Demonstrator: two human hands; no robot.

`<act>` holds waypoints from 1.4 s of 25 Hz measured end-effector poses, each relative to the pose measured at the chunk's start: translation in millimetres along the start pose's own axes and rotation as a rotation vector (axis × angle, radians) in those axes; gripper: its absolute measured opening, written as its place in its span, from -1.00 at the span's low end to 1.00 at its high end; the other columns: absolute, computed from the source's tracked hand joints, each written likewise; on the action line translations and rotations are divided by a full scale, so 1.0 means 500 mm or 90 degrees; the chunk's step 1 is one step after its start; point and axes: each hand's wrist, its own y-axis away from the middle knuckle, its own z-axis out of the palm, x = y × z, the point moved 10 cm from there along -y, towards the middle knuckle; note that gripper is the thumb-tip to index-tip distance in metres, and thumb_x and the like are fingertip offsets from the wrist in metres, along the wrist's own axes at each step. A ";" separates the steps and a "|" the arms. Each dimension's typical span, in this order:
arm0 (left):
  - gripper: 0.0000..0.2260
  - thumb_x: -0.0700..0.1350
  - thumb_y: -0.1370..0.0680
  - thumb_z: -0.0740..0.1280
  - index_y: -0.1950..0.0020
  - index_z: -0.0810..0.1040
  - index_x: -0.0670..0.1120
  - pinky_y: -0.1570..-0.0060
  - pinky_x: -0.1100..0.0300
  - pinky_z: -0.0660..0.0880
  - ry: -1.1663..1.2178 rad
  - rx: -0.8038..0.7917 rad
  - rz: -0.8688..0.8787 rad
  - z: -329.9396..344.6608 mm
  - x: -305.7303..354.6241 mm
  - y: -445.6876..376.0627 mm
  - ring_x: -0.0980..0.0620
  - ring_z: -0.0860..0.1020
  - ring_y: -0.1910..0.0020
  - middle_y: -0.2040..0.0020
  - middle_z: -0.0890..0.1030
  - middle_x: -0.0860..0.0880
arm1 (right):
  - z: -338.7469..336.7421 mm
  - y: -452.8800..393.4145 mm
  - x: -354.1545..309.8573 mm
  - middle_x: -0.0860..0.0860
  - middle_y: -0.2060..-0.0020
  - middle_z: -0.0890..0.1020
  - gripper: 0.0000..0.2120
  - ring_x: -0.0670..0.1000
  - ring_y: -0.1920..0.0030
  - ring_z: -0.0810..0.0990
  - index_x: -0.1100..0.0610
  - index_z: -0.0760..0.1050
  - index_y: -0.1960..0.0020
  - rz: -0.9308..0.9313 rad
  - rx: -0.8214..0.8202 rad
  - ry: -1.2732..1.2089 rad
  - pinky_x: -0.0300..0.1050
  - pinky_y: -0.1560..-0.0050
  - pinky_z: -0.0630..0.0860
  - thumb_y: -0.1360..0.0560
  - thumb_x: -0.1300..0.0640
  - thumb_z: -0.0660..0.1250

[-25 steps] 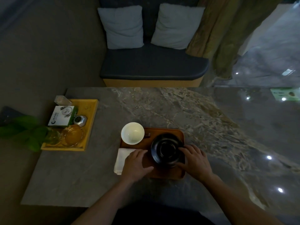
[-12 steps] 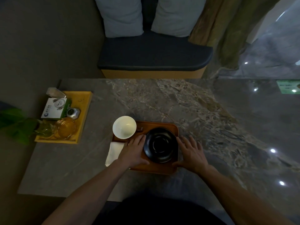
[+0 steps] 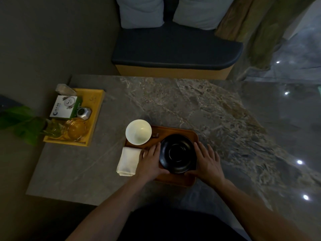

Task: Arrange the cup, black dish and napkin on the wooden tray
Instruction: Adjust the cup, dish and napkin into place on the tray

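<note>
On the wooden tray (image 3: 175, 132): black dish (image 3: 178, 153) flanked by both hands, fingers now extended rather than curled.
Left hand (image 3: 150, 161) and right hand (image 3: 206, 162) lie flat with straight fingers against the dish's sides, thumbs at its near rim; a second earlier they curled round it. White cup (image 3: 138, 131) overhangs the tray's far-left corner; folded napkin (image 3: 128, 161) lies at its left edge. Surface: grey marble table (image 3: 199, 105). Yellow tray (image 3: 96, 108) with box, far left. Cushioned bench (image 3: 175, 47) beyond.

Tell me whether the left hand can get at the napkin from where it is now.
Probably yes. The left hand rests against the black dish, and the napkin lies right beside it on its outer side, with nothing between them; it looks uncovered except where the hand overlaps its edge.
</note>
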 end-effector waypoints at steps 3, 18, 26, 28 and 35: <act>0.06 0.28 -0.36 0.44 -0.57 -0.19 -0.01 -0.49 -0.06 -0.13 -0.009 0.003 0.002 -0.004 0.000 -0.002 -0.03 -0.04 -0.56 -0.60 -0.02 -0.03 | 0.001 -0.001 -0.003 -0.01 -0.59 -0.07 0.16 0.18 -0.55 -0.17 -0.04 -0.23 -0.56 -0.002 0.010 -0.006 0.28 -0.49 -0.07 -0.24 -0.52 0.28; 0.07 0.26 -0.33 0.48 -0.58 -0.15 -0.01 -0.50 0.00 -0.11 -0.032 -0.001 0.043 -0.017 -0.014 -0.002 -0.03 -0.03 -0.56 -0.60 0.01 -0.04 | 0.026 0.033 -0.031 0.07 -0.58 0.01 0.13 0.19 -0.55 -0.10 0.05 -0.14 -0.57 0.021 0.061 -0.013 0.26 -0.49 -0.04 -0.26 -0.56 0.19; 0.03 0.24 -0.35 0.48 -0.58 -0.10 0.01 -0.53 0.01 -0.09 0.006 0.034 0.104 -0.018 -0.003 0.012 0.06 -0.09 -0.56 -0.61 -0.03 0.02 | 0.018 0.027 -0.044 -0.01 -0.58 0.08 0.05 0.10 -0.56 -0.09 0.02 -0.11 -0.58 -0.055 0.068 0.027 0.26 -0.50 -0.04 -0.32 -0.45 0.26; 0.01 0.24 -0.36 0.47 -0.58 -0.09 0.01 -0.53 0.00 -0.07 -0.005 0.038 0.104 -0.019 -0.004 0.011 0.07 -0.09 -0.56 -0.61 -0.02 0.03 | 0.010 0.028 -0.045 0.00 -0.57 0.12 0.03 0.11 -0.56 -0.02 0.04 -0.04 -0.58 -0.061 0.077 0.035 0.26 -0.49 0.01 -0.33 -0.41 0.32; -0.01 0.25 -0.36 0.45 -0.58 -0.07 0.02 -0.52 0.05 -0.14 -0.003 0.048 0.106 -0.020 -0.005 0.010 0.08 -0.07 -0.56 -0.60 0.01 0.04 | 0.003 0.032 -0.049 -0.01 -0.56 0.13 0.00 0.11 -0.56 0.02 0.04 0.01 -0.57 -0.062 0.084 0.035 0.25 -0.49 0.01 -0.33 -0.36 0.36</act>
